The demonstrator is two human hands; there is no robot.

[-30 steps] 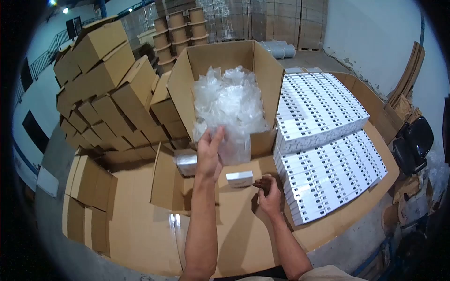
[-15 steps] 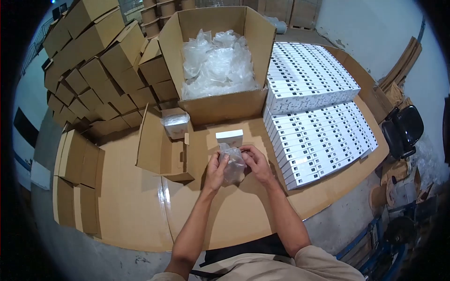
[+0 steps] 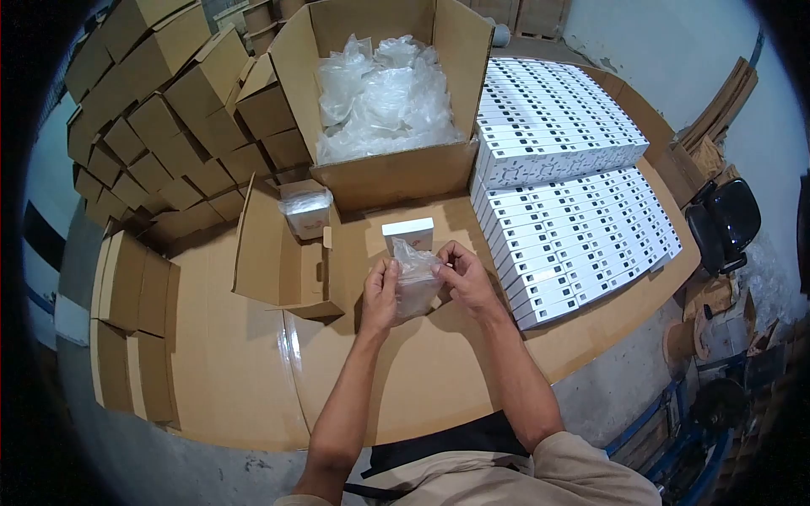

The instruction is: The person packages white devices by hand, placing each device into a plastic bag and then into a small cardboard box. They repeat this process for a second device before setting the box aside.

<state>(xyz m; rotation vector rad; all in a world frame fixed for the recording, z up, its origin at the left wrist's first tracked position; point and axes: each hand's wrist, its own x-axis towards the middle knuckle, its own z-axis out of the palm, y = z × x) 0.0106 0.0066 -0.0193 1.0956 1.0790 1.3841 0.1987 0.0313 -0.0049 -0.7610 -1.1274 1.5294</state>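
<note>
Between my hands is a clear plastic bag (image 3: pixel 417 295), its crumpled mouth pointing up and away from me. My left hand (image 3: pixel 381 295) pinches its left edge between thumb and fingers. On the opposite side, my right hand (image 3: pixel 469 282) grips the upper right edge near the mouth. A small white box (image 3: pixel 408 228) stands upright on the cardboard surface just beyond the bag, its lower part hidden. To the left, an open brown carton (image 3: pixel 263 257) holds a white box wrapped in clear plastic (image 3: pixel 307 216) at its far end.
A large open carton (image 3: pixel 396 181) full of clear plastic bags (image 3: pixel 388 105) stands behind. White boxes (image 3: pixel 582 244) are stacked in rows on the right. Brown cartons (image 3: pixel 160 152) pile up at the back left, with more cartons (image 3: pixel 131 291) at the left edge. A black chair (image 3: pixel 724 223) is off the table's right side.
My hands have drawn slightly apart, and the bag is spread flatter and wider between them. The whole view has shifted a little, with the objects sitting higher in it.
</note>
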